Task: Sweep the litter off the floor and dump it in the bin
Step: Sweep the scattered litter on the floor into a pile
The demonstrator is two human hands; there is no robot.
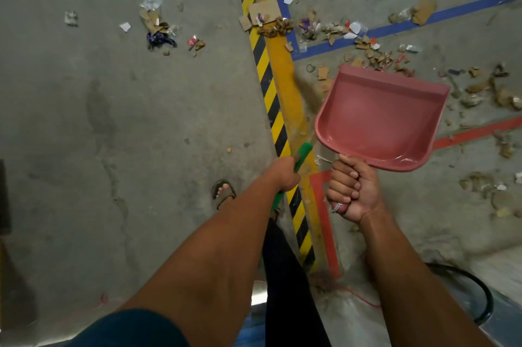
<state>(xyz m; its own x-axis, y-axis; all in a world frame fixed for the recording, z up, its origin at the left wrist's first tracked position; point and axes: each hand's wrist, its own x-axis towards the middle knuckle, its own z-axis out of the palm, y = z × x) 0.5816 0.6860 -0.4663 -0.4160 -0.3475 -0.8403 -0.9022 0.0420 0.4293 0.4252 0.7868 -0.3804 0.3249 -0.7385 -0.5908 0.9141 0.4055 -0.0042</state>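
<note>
My right hand (350,191) grips the handle of a pink dustpan (378,117), held above the floor with its empty scoop facing up. My left hand (285,174) grips a green broom handle (302,153); the blurred bristles (308,92) reach toward the yellow line. Litter lies scattered ahead: cardboard scraps and wrappers (375,57) just beyond the dustpan, a paper and foil pile (158,24) at the upper left, and more scraps (491,89) on the right. No bin shows clearly.
A yellow line with black-and-yellow hazard stripes (271,86) runs down the concrete floor, crossed by blue tape (401,26) and red tape (477,132). My sandalled foot (223,191) stands left of it. A dark hose loop (477,293) lies at the lower right.
</note>
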